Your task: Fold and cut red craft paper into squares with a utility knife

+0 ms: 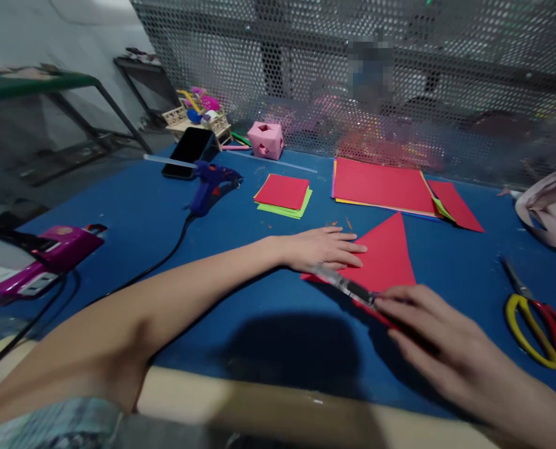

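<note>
Flat on a sheet of red paper [385, 252] lies my left hand [322, 247], its fingers stretched out over the paper's left part. The paper has a triangular outline, with a peak pointing away from me. My right hand [439, 330] is closed around what looks like a utility knife [350, 289], blurred by motion. Its tip points left, close to the heel of my left hand and over the paper's near edge. A red strip of the paper shows below the knife, partly hidden by my right fingers.
Scissors [535, 324] with yellow and red handles lie at right. Behind are small paper squares [283, 191], larger red sheets [383, 187] and a pink paper cube [266, 140]. At left are a blue glue gun [207, 187], a phone [187, 154] and a corded purple device [43, 259].
</note>
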Available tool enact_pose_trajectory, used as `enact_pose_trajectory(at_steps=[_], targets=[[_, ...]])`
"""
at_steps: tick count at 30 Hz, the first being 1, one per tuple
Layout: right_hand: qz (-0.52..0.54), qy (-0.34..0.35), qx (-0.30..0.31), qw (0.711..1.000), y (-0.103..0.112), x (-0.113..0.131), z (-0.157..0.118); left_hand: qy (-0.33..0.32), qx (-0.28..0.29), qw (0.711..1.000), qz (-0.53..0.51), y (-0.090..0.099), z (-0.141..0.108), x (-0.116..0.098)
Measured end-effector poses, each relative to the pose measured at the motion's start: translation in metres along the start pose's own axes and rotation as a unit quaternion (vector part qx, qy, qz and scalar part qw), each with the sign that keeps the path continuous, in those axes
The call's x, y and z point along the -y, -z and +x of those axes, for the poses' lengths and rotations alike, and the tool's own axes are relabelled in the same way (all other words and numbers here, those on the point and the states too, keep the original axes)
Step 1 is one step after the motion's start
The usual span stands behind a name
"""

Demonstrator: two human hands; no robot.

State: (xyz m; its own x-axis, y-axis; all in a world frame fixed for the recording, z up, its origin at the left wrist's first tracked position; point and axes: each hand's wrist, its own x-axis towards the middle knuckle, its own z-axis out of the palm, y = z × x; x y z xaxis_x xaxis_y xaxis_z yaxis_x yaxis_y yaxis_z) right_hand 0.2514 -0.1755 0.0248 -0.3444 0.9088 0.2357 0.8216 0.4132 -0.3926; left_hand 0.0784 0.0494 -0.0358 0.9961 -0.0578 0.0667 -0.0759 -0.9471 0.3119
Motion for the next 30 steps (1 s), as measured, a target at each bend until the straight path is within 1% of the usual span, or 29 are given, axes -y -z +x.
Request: enact_pose_trajectory(at_steps=[1,3,4,5,6,7,9,10,12,14,15,17,19,22,24,26,28,30], targets=[[-0.017,-0.019,-0.04,0.999,0.006,-0.011,-0.001,-0.001,-0.005,1.0,0.0,-0.001,0.0,0.0],[-0.071,-0.078,-0.126,0.986,0.016,-0.042,-0.003,0.003,-0.014,1.0,-0.007,-0.001,-0.001,0.0],[-0.106,-0.109,-0.158,0.976,0.02,-0.059,-0.004,0.012,-0.017,1.0,-0.012,0.0,-0.001,-0.002],[-0.142,-0.141,-0.175,0.964,0.022,-0.077,-0.006,0.028,-0.02,0.999,-0.018,0.001,-0.001,-0.005],[-0.179,-0.167,-0.178,0.953,0.024,-0.094,-0.008,0.05,-0.023,0.998,-0.022,0.003,-0.001,-0.008],[-0.211,-0.19,-0.161,0.945,0.024,-0.109,-0.01,0.072,-0.026,0.997,-0.023,0.005,-0.001,-0.012],[-0.267,-0.226,-0.104,0.931,0.023,-0.128,-0.014,0.111,-0.027,0.993,-0.017,0.009,0.0,-0.022],[-0.287,-0.238,-0.074,0.925,0.022,-0.133,-0.016,0.127,-0.024,0.992,-0.011,0.011,0.0,-0.027],[-0.312,-0.244,-0.042,0.917,0.018,-0.132,-0.016,0.154,-0.015,0.988,0.002,0.013,0.001,-0.036],[-0.308,-0.226,-0.056,0.923,0.014,-0.123,-0.013,0.167,-0.009,0.986,0.008,0.013,0.003,-0.041],[-0.29,-0.208,-0.072,0.931,0.012,-0.118,-0.01,0.168,-0.01,0.986,0.007,0.013,0.004,-0.043],[-0.218,-0.172,-0.094,0.956,0.005,-0.108,-0.005,0.164,-0.021,0.986,-0.003,0.014,0.005,-0.045],[-0.134,-0.151,-0.092,0.975,-0.003,-0.102,-0.001,0.162,-0.039,0.986,-0.013,0.013,0.006,-0.044],[-0.059,-0.148,-0.09,0.983,-0.014,-0.101,0.001,0.157,-0.061,0.986,-0.012,0.011,0.007,-0.043],[-0.019,-0.169,-0.101,0.98,-0.018,-0.102,0.003,0.143,-0.074,0.987,-0.01,0.007,0.007,-0.043],[0.051,-0.209,-0.114,0.97,-0.019,-0.103,0.004,0.128,-0.098,0.987,-0.017,0.003,0.008,-0.044],[0.133,-0.245,-0.14,0.95,-0.019,-0.103,0.006,0.126,-0.137,0.982,-0.04,0.003,0.009,-0.042],[0.182,-0.262,-0.179,0.931,-0.018,-0.103,0.006,0.148,-0.178,0.97,-0.069,0.01,0.009,-0.035]])
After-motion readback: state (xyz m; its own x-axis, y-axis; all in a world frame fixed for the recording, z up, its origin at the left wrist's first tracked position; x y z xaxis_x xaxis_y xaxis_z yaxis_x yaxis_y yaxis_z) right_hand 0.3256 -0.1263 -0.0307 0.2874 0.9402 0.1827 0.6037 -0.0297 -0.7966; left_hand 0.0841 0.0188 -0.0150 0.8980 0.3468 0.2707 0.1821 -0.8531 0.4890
